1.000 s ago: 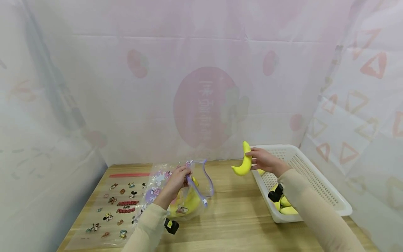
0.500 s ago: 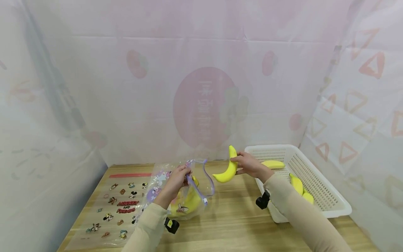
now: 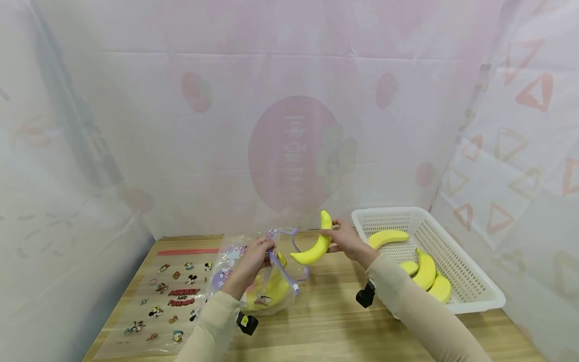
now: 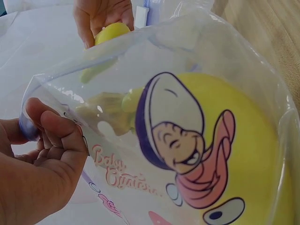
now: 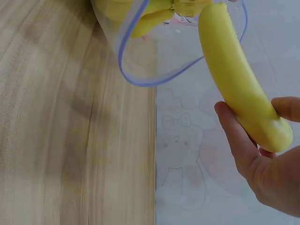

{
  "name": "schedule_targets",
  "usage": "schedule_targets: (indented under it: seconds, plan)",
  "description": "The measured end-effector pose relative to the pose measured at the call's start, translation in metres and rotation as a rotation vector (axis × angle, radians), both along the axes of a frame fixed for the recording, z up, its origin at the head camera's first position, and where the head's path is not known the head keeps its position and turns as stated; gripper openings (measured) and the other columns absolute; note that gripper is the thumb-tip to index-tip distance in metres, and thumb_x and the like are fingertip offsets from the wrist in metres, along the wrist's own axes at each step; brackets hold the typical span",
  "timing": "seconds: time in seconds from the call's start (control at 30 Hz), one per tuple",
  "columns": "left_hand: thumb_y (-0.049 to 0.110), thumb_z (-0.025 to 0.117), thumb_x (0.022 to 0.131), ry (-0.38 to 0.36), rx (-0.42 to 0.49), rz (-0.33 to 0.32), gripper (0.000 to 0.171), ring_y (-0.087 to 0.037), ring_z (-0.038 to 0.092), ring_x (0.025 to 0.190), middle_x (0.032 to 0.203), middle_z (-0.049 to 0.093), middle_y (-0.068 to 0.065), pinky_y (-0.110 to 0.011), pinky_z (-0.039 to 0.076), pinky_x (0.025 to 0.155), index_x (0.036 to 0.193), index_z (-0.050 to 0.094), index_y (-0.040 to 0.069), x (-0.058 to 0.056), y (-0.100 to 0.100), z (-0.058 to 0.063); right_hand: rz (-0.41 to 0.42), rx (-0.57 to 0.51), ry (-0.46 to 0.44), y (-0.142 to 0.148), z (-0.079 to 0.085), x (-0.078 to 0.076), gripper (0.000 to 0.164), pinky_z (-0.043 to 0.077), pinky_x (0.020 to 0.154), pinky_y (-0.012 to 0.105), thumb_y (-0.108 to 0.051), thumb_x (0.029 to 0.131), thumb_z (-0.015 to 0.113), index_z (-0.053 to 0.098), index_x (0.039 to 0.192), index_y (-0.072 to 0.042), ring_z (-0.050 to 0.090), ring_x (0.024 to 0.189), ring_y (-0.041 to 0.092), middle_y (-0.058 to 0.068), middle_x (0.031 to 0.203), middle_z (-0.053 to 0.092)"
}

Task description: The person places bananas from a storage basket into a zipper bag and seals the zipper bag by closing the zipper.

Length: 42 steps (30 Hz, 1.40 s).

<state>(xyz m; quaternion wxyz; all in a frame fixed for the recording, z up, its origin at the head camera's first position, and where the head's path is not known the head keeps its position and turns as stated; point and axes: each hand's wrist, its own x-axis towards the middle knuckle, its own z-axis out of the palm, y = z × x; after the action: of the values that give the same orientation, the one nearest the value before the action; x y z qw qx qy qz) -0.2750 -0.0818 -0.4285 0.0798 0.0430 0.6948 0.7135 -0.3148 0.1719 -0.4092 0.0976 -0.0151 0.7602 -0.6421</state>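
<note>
Nearest are two pale sleeves, each wrist bearing a small black camera. On the left the flat bag, clear with cartoon prints and a red strip along its far edge, lies on the wooden table. Partly over its right side is the purple-edged bag, with yellow bananas showing through its film (how many, I cannot tell). The left hand pinches this bag's edge between thumb and curled fingers, and the mouth gapes towards the right. The right hand grips a banana near one end, thumb on one side and fingers on the other. That banana is above the table, its free tip at the bag's mouth; whether the tip is inside, I cannot tell. To the right the white basket stands on the table, holding four visible bananas: three bunched together, one farther back by the left wall. Behind everything hangs a pale sheet printed with red fruit and a large pink disc.
</note>
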Motion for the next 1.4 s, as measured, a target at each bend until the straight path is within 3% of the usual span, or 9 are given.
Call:
schedule_targets:
  seconds: [0.17, 0.43, 0.83, 1.17, 1.4]
  plan:
    - [0.013, 0.043, 0.098, -0.002, 0.002, 0.01, 0.022, -0.012, 0.04, 0.055, 0.07, 0.045, -0.004, -0.028, 0.04, 0.056, 0.08, 0.049, 0.002, 0.001, 0.001, 0.001, -0.06, -0.006, 0.025, -0.005, -0.001, 0.003, 0.04, 0.056, 0.07, 0.042, -0.012, 0.092, 0.06, 0.038, 0.122, 0.003, 0.062, 0.086, 0.029, 0.024, 0.11, 0.05]
    - [0.009, 0.039, 0.099, -0.003, -0.009, -0.028, 0.022, -0.014, 0.041, 0.056, 0.069, 0.045, -0.004, -0.031, 0.041, 0.058, 0.085, 0.048, -0.004, 0.004, -0.001, 0.007, -0.099, -0.031, 0.075, -0.02, 0.002, 0.006, 0.045, 0.056, 0.071, 0.042, -0.008, 0.091, 0.061, 0.035, 0.125, 0.006, 0.061, 0.088, 0.032, 0.025, 0.11, 0.046]
    - [0.015, 0.043, 0.098, -0.001, -0.012, 0.009, 0.02, -0.013, 0.042, 0.054, 0.07, 0.046, -0.004, -0.028, 0.041, 0.056, 0.084, 0.049, 0.002, 0.002, 0.003, 0.003, -0.142, 0.0, 0.174, -0.044, 0.011, 0.014, 0.044, 0.056, 0.07, 0.041, -0.01, 0.088, 0.066, 0.038, 0.121, 0.003, 0.06, 0.087, 0.032, 0.021, 0.104, 0.046]
    - [0.017, 0.043, 0.099, -0.002, -0.022, 0.002, 0.021, -0.013, 0.042, 0.054, 0.07, 0.046, -0.003, -0.028, 0.041, 0.056, 0.087, 0.05, 0.001, 0.0, 0.004, 0.002, -0.105, -0.065, 0.165, -0.06, 0.0, 0.013, 0.036, 0.056, 0.071, 0.039, -0.013, 0.09, 0.065, 0.043, 0.114, 0.004, 0.06, 0.089, 0.031, 0.019, 0.101, 0.046]
    - [0.014, 0.043, 0.097, -0.004, -0.018, 0.018, 0.019, -0.012, 0.041, 0.053, 0.067, 0.045, -0.003, -0.026, 0.04, 0.054, 0.084, 0.051, 0.004, -0.002, 0.004, 0.004, -0.056, -0.039, 0.12, -0.064, -0.006, 0.016, 0.03, 0.055, 0.075, 0.042, -0.018, 0.091, 0.065, 0.051, 0.107, 0.003, 0.063, 0.088, 0.027, 0.018, 0.1, 0.054]
